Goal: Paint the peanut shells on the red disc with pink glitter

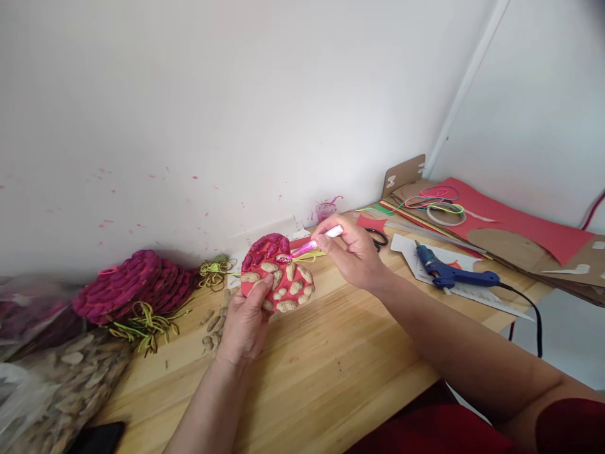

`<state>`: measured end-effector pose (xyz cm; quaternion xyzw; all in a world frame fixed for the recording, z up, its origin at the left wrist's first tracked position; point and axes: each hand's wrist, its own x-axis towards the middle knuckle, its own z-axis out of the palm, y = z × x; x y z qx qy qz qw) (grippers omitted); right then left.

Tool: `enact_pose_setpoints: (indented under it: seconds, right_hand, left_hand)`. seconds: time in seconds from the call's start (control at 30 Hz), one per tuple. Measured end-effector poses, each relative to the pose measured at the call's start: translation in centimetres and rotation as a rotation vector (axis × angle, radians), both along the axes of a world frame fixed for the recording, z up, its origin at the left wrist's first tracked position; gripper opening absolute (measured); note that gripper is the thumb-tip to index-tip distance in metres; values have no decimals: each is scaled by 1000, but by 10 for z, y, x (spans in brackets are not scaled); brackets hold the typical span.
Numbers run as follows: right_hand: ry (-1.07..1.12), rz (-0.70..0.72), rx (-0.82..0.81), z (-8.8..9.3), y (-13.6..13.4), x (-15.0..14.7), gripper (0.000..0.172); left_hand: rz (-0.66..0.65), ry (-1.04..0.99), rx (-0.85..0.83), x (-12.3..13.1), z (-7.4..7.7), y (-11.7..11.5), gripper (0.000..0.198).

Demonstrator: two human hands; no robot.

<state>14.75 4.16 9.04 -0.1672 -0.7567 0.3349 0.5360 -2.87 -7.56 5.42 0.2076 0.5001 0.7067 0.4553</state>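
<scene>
My left hand (246, 321) grips a round red disc (276, 272) by its lower left edge and holds it up above the wooden table (331, 372). Peanut shells are stuck all over the disc; the top ones are painted magenta, the lower ones are bare. My right hand (352, 251) pinches a pink paintbrush (314, 243), whose tip touches a shell near the top of the disc.
A stack of magenta shell discs (137, 284) lies at the left with yellow-green strings (142, 321). Loose peanut shells (212, 325) and a clear bag of shells (61, 384) are nearby. A blue glue gun (449, 271), scissors (378, 238), red paper (515, 221) and cardboard lie at the right. A dark phone (97, 438) sits at the front edge.
</scene>
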Motion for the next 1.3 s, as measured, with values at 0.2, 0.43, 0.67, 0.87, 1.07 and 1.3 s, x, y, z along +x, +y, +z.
enact_pose_setpoints:
  seconds: [0.2, 0.43, 0.67, 0.87, 1.07, 1.3]
  right_hand:
    - [20, -2, -24, -2, 0, 0, 21]
    - [38, -30, -113, -3, 1, -4, 30]
    - [31, -19, -109, -1, -6, -4, 31]
    - [30, -73, -48, -3, -6, -5, 31]
    - [39, 20, -166, -7, -1, -7, 34]
    - [83, -10, -187, -9, 4, -7, 38]
  left_hand:
    - [-8, -13, 11, 1, 1, 0, 41]
    - [-73, 36, 16, 0, -9, -1, 33]
    - [-66, 41, -2, 2, -4, -2, 38]
    - [-68, 41, -14, 3, -4, -2, 41]
    - [-71, 27, -11, 4, -4, -2, 37]
    - [-56, 7, -10, 3, -3, -1, 40]
